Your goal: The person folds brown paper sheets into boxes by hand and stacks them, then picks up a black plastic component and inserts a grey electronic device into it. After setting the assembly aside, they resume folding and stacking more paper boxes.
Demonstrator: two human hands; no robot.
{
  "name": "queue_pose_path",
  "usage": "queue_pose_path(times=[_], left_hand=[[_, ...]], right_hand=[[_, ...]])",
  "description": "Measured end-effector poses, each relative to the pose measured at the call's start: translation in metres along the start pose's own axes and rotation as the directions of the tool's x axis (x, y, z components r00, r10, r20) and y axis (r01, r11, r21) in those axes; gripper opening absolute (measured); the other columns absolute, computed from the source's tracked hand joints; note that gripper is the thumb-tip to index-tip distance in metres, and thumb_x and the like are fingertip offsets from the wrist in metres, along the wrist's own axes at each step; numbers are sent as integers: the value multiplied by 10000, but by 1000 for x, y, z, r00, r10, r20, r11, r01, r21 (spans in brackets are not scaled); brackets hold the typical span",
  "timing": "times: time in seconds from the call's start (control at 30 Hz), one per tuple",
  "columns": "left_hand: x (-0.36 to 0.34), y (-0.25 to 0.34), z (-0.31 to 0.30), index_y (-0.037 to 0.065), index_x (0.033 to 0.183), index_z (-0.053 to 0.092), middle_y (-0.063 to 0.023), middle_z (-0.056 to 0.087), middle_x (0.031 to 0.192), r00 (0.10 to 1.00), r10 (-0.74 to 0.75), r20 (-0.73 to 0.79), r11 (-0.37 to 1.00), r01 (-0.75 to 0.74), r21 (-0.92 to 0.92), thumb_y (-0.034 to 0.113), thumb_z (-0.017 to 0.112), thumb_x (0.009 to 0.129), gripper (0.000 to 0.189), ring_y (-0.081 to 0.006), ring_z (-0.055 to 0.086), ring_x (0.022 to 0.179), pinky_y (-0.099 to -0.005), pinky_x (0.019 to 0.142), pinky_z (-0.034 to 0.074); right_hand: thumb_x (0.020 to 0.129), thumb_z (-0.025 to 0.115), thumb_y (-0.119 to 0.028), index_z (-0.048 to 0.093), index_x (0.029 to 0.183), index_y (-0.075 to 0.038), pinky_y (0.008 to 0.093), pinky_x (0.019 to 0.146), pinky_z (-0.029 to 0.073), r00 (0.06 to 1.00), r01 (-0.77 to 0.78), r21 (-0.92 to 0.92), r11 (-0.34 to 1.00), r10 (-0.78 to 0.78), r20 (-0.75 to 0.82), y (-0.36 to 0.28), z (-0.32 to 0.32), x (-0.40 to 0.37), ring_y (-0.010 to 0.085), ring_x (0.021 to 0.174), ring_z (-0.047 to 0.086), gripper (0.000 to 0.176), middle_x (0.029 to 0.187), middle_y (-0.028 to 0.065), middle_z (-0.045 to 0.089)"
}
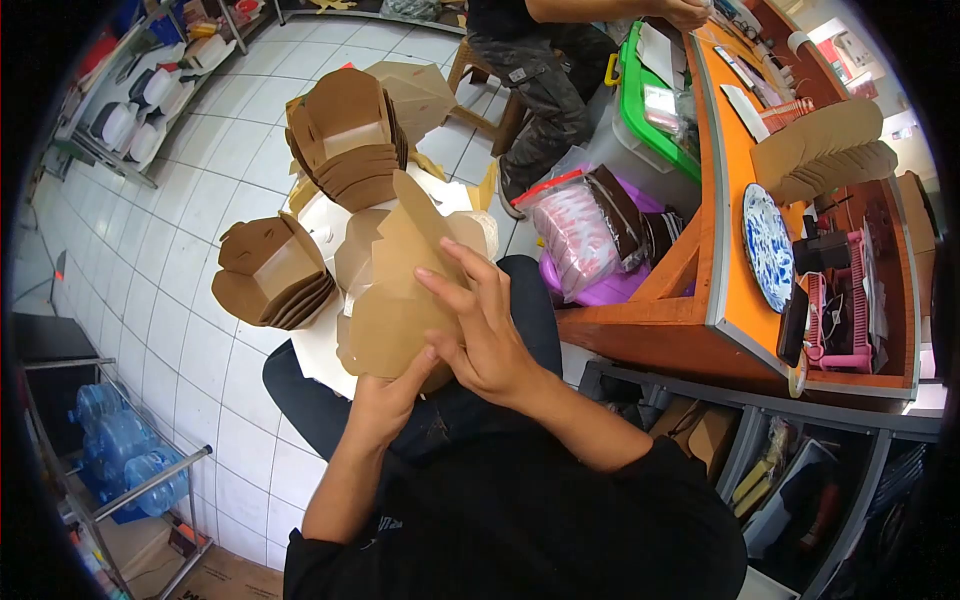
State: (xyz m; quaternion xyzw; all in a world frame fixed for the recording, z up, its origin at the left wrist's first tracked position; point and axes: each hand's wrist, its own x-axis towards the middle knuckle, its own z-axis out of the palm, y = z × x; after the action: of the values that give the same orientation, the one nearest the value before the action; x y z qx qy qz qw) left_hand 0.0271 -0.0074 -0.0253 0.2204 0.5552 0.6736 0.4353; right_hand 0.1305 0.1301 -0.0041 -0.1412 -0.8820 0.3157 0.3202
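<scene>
Over my lap I hold a brown cardboard box piece (400, 290), partly folded, its flaps standing up. My left hand (390, 400) grips its lower edge, the thumb on the outer face. My right hand (475, 325) lies against the right side of the same piece, fingers spread on the cardboard. Beyond it rises a tall stack of nested folded boxes (350, 140). A smaller nested stack (270, 275) sits to the left. White sheets (325, 365) lie beneath, over my left leg.
At right stands an orange table (735, 170) with a speckled plate (768, 245). Beside it are a green-lidded bin (640, 110) and a bag of pink-and-white items (580, 235). Another person (545, 90) is ahead. Water bottles (125, 450) sit on a left rack.
</scene>
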Motion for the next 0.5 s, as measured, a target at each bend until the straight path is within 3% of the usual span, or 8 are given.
queue_pose_path(times=[0.03,0.13,0.23,0.33,0.47,0.5], left_hand=[[-1,-1,1,-24,1340,600,-81,674,1239,999,19,-34,1000,-20,-11,127,652,1025,353,-168,626,1125,-312,960,500],[-3,-2,-16,-24,1325,602,-89,674,1228,995,-79,68,994,73,86,124,631,1036,326,-166,625,1114,-313,959,499],[-7,-4,-21,-25,1305,611,-92,679,1212,991,33,129,969,-63,240,116,620,1038,302,-168,630,1098,-316,953,501],[-12,-5,-15,-27,1295,619,-93,682,1211,983,129,134,955,-159,249,97,650,1016,306,-173,638,1091,-314,941,509],[-14,6,-10,-26,1289,625,-91,679,1223,984,38,173,975,-74,211,78,696,982,331,-180,638,1105,-327,944,513],[-13,5,-8,-25,1292,624,-92,678,1227,987,21,158,975,-55,213,76,706,975,343,-178,636,1111,-330,945,514]], right_hand=[[1000,631,-302,452,1504,-117,513,1145,326,1000,22,-16,1000,-22,8,0,-3,-1,461,1381,396,566,1519,241,407],[968,684,-317,425,1515,-124,546,1154,303,998,38,-1,999,-38,44,-1,-5,-12,493,1386,373,635,1537,254,382],[953,704,-279,431,1502,-104,551,1154,309,998,64,-2,998,-64,-10,-3,-2,-18,498,1382,380,637,1544,260,377],[944,709,-250,417,1501,-90,552,1148,320,996,28,-3,1000,-28,-83,-6,4,-20,489,1378,393,649,1545,269,372],[931,698,-146,306,1522,-18,509,1141,327,997,2,-42,999,-5,-74,-2,-2,-11,470,1393,402,720,1559,294,352],[945,686,-183,312,1529,-25,517,1154,311,998,-11,-31,999,9,-66,-1,-1,-11,464,1399,389,711,1561,286,346]])
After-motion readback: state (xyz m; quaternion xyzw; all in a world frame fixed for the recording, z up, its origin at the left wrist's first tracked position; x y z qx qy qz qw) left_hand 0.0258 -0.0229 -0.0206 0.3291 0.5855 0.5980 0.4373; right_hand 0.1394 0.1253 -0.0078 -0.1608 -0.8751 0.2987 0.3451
